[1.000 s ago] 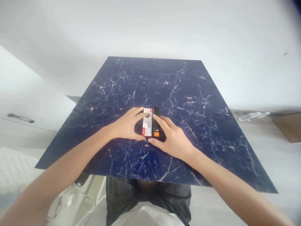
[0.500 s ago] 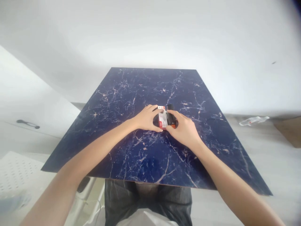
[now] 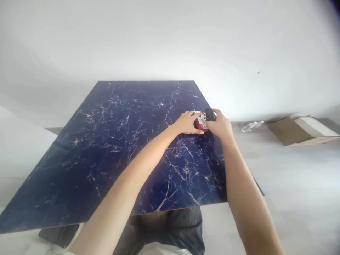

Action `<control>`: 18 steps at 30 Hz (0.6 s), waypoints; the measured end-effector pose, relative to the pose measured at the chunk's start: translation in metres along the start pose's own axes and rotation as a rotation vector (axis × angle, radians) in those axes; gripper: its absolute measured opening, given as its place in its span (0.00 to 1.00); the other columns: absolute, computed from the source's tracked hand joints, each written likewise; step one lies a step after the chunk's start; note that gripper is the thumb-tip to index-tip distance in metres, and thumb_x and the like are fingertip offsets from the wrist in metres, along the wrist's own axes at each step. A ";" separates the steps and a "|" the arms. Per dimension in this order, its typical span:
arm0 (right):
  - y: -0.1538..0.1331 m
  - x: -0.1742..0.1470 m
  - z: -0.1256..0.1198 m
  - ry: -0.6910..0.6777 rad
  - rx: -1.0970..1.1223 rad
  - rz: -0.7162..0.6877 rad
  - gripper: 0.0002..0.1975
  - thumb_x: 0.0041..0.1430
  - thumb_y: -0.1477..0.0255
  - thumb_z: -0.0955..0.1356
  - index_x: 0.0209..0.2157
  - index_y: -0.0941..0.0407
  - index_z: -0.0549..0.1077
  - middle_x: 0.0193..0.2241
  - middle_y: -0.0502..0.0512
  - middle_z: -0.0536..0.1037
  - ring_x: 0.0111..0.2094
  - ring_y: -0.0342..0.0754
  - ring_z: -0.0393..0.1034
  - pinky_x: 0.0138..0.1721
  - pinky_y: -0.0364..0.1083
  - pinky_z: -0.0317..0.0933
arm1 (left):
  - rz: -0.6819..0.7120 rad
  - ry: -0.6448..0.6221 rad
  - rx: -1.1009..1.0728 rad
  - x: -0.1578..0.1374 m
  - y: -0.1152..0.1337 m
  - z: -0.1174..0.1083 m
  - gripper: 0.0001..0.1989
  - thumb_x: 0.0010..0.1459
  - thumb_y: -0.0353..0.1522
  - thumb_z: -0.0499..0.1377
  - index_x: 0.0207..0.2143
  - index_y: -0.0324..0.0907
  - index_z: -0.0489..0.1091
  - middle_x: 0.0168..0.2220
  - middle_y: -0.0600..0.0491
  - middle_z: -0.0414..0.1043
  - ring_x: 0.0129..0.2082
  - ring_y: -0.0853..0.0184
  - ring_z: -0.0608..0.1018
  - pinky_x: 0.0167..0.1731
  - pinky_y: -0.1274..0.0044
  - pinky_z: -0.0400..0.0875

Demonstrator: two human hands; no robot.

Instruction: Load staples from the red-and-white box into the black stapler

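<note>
Packaging (image 3: 202, 123) and black item (image 3: 209, 115) are toward the surface's (image 3: 119, 141) two o'clock, left hand (image 3: 189, 122) grasping the first, right hand (image 3: 221, 124) the second (joint steadying, seemingly); next move likely calls for even pressure

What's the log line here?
left hand: holding red-and-white packaging | right hand: holding black object | place: blue table, right side

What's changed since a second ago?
The left hand, on the red-and-white boxes, and right hand, on the black item, moved both rightward and slightly away, near the right edge of the table. Nothing was let go; both stay side by side.
</note>
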State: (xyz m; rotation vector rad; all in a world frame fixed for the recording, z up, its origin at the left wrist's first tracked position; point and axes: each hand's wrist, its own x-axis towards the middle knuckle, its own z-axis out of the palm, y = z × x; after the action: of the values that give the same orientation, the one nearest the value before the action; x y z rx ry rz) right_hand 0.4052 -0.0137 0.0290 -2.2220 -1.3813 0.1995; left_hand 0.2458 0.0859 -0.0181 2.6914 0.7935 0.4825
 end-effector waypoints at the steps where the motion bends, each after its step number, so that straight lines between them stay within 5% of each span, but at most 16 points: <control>1: 0.003 0.002 -0.002 -0.001 -0.004 0.025 0.39 0.49 0.69 0.68 0.66 0.54 0.68 0.52 0.66 0.82 0.52 0.67 0.77 0.54 0.63 0.68 | 0.001 -0.007 -0.002 0.004 0.003 0.002 0.55 0.52 0.57 0.67 0.74 0.39 0.55 0.70 0.38 0.61 0.67 0.42 0.64 0.66 0.58 0.59; 7: 0.007 0.006 0.005 -0.001 0.054 0.053 0.37 0.53 0.63 0.69 0.65 0.55 0.66 0.56 0.69 0.79 0.54 0.67 0.75 0.56 0.64 0.66 | -0.007 -0.044 0.005 0.002 0.006 0.002 0.60 0.53 0.60 0.66 0.77 0.42 0.46 0.75 0.36 0.50 0.74 0.39 0.54 0.70 0.53 0.53; 10: 0.003 0.003 0.012 0.137 0.074 0.012 0.38 0.55 0.60 0.68 0.66 0.57 0.64 0.60 0.73 0.74 0.59 0.69 0.70 0.59 0.67 0.62 | -0.010 0.005 0.010 -0.006 0.006 0.001 0.57 0.57 0.61 0.62 0.77 0.41 0.45 0.77 0.35 0.43 0.75 0.39 0.51 0.71 0.52 0.50; 14: -0.016 -0.011 0.017 0.366 0.092 -0.160 0.31 0.62 0.63 0.63 0.66 0.57 0.64 0.61 0.70 0.71 0.62 0.66 0.65 0.62 0.69 0.58 | 0.006 0.193 0.028 -0.029 0.008 -0.003 0.40 0.71 0.53 0.51 0.74 0.38 0.53 0.75 0.36 0.51 0.74 0.47 0.57 0.71 0.57 0.52; 18: -0.048 -0.039 0.030 0.306 0.166 -0.419 0.29 0.67 0.65 0.61 0.68 0.55 0.63 0.62 0.69 0.70 0.65 0.65 0.62 0.65 0.69 0.57 | 0.038 0.275 0.027 -0.074 0.011 -0.016 0.29 0.75 0.42 0.48 0.70 0.35 0.59 0.70 0.38 0.62 0.71 0.52 0.63 0.70 0.60 0.56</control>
State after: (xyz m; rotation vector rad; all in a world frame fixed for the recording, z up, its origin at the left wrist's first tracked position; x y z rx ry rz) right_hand 0.3372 -0.0203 0.0220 -1.6984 -1.5514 -0.1619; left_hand 0.1860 0.0378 -0.0166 2.7032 0.8253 0.8710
